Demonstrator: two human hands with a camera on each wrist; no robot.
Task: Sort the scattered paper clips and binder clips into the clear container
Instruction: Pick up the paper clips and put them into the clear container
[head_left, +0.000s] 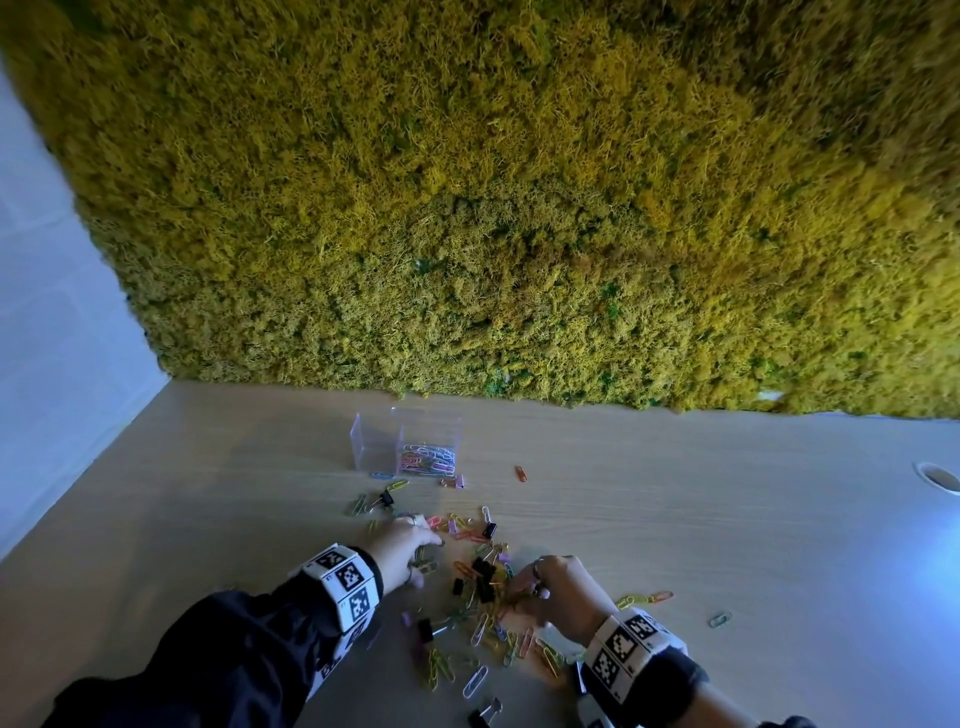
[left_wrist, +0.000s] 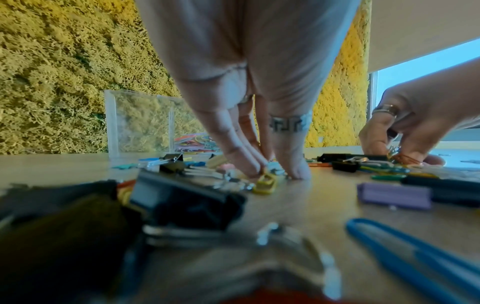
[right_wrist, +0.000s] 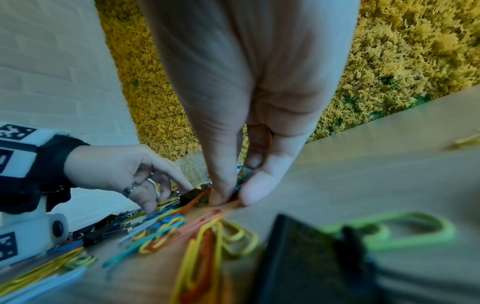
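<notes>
Barely begun — the clear container (head_left: 406, 441) holds some paper clips (head_left: 428, 460) in 1 right-side compartment; both hands, left hand (head_left: 402, 551) and right hand (head_left: 553, 590), pinch clips from the near pile (head_left: 480, 587).

No readable text, labels or numbers anywhere.
</notes>
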